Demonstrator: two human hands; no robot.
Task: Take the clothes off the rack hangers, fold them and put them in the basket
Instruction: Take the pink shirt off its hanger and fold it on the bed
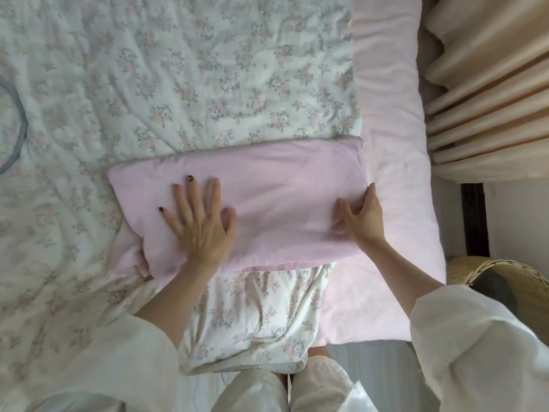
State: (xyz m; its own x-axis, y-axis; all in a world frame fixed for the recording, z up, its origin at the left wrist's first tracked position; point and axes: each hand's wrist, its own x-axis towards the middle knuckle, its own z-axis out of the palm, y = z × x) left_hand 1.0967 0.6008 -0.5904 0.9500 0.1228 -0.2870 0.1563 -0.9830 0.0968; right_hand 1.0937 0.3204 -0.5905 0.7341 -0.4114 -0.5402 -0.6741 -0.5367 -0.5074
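Floral bedding [184,69] is covering the bed, where a folded pink garment [267,185] is lying. Left hand [197,221] is pressing it flat, fingers spread; right hand [364,217] is pinching its right edge. Wicker basket [511,281] is sitting beside the bed.

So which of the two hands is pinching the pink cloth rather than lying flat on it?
The right hand: it pinches the right end of the folded pink cloth. The left hand lies flat on it, fingers spread.

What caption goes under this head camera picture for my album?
Left hand presses flat on a folded pink garment on the floral bed while the right hand pinches its edge.
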